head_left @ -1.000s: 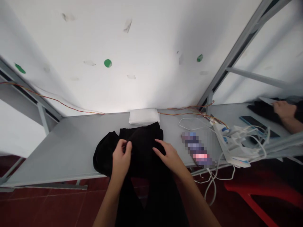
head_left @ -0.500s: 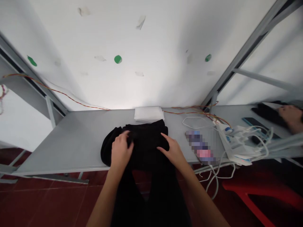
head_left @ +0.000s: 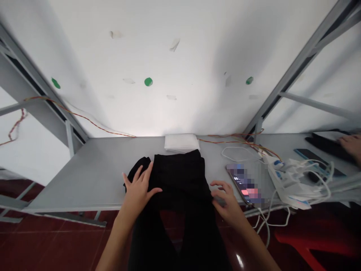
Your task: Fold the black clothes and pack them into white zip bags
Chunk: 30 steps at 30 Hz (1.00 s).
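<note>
A black folded garment (head_left: 179, 169) lies at the front edge of the grey tabletop, its exact kind hard to make out. To its left is a rounded black bundle of cloth (head_left: 138, 167); I cannot tell whether the two are joined. My left hand (head_left: 139, 190) rests on the cloth at the left side with its fingers spread. Beside the garment's right edge is my right hand (head_left: 227, 199), fingers apart and loosely bent, the tips close to or touching the fabric. Neither hand grips anything.
Behind the garment sits a white packet (head_left: 182, 143). A lit phone (head_left: 244, 184) lies to the right, beside a power strip (head_left: 284, 184) crowded with white plugs and cables. Farther right, another person's hand (head_left: 352, 145) is on dark cloth. A red stool (head_left: 307, 244) stands below.
My left hand has gone from bent over the cloth to spread flat. My right hand has come off the garment's top toward its lower right edge. The garment looks flatter and squarer.
</note>
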### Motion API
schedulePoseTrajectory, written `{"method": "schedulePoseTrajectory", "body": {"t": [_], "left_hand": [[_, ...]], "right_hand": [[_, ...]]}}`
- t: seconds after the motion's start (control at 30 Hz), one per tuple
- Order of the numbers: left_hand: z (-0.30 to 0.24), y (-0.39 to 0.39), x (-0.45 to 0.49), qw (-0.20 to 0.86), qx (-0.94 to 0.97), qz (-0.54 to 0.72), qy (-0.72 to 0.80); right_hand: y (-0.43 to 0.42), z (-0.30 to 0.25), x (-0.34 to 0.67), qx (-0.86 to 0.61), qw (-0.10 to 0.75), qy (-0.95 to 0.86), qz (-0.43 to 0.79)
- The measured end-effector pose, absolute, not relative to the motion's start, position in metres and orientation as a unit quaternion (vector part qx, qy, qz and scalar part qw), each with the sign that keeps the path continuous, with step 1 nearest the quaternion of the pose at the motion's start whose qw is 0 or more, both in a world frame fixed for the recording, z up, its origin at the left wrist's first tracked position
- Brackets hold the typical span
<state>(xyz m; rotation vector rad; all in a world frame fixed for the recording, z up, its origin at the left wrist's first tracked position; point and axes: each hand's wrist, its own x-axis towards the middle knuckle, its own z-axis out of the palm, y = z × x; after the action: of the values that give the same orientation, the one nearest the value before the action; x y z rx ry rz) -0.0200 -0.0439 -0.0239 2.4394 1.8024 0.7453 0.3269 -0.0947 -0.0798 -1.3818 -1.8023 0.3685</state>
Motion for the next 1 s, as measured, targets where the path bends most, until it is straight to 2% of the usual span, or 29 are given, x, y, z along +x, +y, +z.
{"method": "schedulePoseTrajectory", "body": {"t": [0.13, 0.23, 0.33, 0.43, 0.57, 0.63, 0.73, 0.87, 0.93, 1.0], "left_hand": [[-0.015, -0.055, -0.02, 0.016, 0.823, 0.197, 0.532], [-0.007, -0.081, -0.033, 0.09, 0.864, 0.176, 0.463], [0.001, -0.089, -0.037, 0.149, 0.854, 0.186, 0.462], [0.004, -0.066, -0.027, 0.096, 0.836, 0.223, 0.492], [0.002, -0.012, -0.018, 0.082, 0.854, 0.174, 0.484], [0.004, 0.011, -0.017, 0.084, 0.846, 0.166, 0.5], [0.014, 0.036, -0.007, 0.053, 0.813, 0.193, 0.546], [0.025, 0.042, 0.025, 0.004, 0.767, 0.256, 0.588], [0.021, 0.029, 0.039, -0.01, 0.766, 0.278, 0.58], [0.008, 0.011, 0.045, -0.009, 0.778, 0.272, 0.566]], "right_hand": [[-0.109, -0.086, 0.348, -0.541, 0.372, -0.741, 0.141], [-0.109, -0.087, 0.357, -0.549, 0.382, -0.733, 0.128], [-0.085, -0.072, 0.351, -0.544, 0.38, -0.743, 0.088], [-0.047, -0.052, 0.334, -0.496, 0.313, -0.807, 0.067], [-0.008, -0.038, 0.321, -0.456, 0.203, -0.861, 0.103], [0.002, -0.035, 0.324, -0.463, 0.217, -0.848, 0.138], [0.015, -0.025, 0.332, -0.505, 0.293, -0.79, 0.184], [0.03, -0.007, 0.32, -0.621, 0.323, -0.711, 0.066], [0.027, -0.007, 0.296, -0.632, 0.319, -0.706, 0.014], [0.014, -0.018, 0.266, -0.608, 0.306, -0.733, 0.019]]}}
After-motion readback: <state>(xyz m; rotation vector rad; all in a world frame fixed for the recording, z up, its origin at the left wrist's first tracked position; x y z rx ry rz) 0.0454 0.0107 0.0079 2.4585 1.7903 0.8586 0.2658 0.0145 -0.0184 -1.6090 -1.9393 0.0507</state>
